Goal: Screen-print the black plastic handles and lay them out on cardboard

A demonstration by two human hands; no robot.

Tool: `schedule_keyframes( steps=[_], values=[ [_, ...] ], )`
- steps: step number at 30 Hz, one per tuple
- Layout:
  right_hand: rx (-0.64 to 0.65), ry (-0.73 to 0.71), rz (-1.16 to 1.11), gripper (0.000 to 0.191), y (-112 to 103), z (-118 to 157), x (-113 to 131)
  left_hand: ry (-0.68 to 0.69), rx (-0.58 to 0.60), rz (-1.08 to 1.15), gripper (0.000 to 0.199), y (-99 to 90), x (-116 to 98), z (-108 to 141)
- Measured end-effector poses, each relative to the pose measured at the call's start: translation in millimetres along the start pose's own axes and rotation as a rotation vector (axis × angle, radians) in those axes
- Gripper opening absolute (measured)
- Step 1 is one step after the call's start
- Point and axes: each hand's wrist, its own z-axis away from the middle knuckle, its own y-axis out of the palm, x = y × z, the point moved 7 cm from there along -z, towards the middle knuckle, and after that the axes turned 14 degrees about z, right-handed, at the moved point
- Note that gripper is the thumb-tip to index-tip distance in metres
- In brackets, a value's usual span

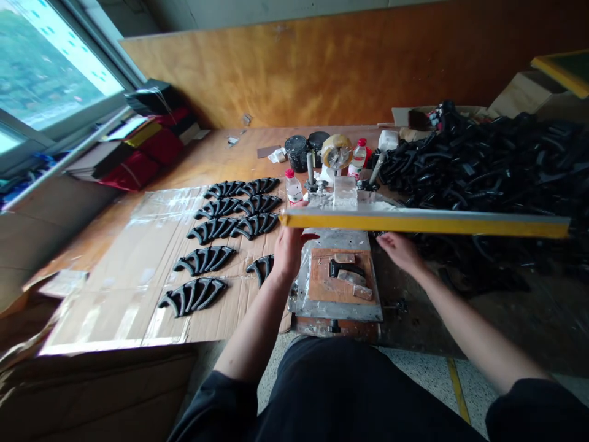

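A yellow-edged flat frame, probably a screen-printing frame, is raised in a long bar across the view, above my hands. My left hand is just below its left end, with the fingers partly hidden behind the bar. I cannot tell whether that hand holds anything. My right hand is under the bar with its fingers apart, holding nothing. Between my hands, a black curved part lies on a brown board jig set on a metal plate. Rows of similar black parts lie on flattened cardboard to my left.
A large heap of black parts fills the right of the bench. Behind the jig stand a tape roll, plastic bottles and black tins. A wooden wall backs the bench, with a window and red bags at left.
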Motion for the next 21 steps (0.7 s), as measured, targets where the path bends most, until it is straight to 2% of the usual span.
schedule_keyframes(
  steps=[3,4,5,8,9,11,13,14,15,18,19,21],
  values=[
    [0.124,-0.176,0.116,0.023,47,31,48,0.007,-0.045,-0.005,0.061,1.4,11,4],
    [0.159,-0.201,0.176,0.018,56,39,62,-0.043,-0.083,-0.003,0.062,-2.7,23,13],
    [0.187,-0.19,0.228,0.014,61,45,74,-0.156,-0.112,-0.001,0.062,-7.1,42,26],
    [0.185,-0.116,0.246,0.009,55,62,103,-0.697,-0.122,0.015,0.064,-16.7,117,87],
    [0.162,-0.151,0.21,0.01,51,69,116,-0.805,-0.127,0.041,0.063,-19.9,135,106],
    [0.137,-0.342,0.088,0.01,45,82,139,-0.867,-0.183,0.1,0.057,-31.9,156,130],
    [0.153,-0.52,-0.034,0.012,41,87,139,-0.81,-0.249,0.091,0.05,-56.3,159,134],
    [0.16,-0.527,-0.05,0.014,40,83,123,-0.762,-0.278,0.033,0.049,-75.1,154,129],
    [0.159,-0.464,-0.016,0.016,39,73,97,-0.698,-0.309,-0.061,0.049,-98.6,145,122],
    [0.165,-0.005,0.318,0.023,33,37,-22,-0.477,-0.437,-0.47,0.054,-185.7,103,94],
    [0.209,0.137,0.42,0.028,32,30,-60,-0.463,-0.478,-0.616,0.057,-214.0,92,87],
    [0.307,0.259,0.539,0.039,35,21,-111,-0.444,-0.51,-0.901,0.063,-257.6,72,75]
  ],
)
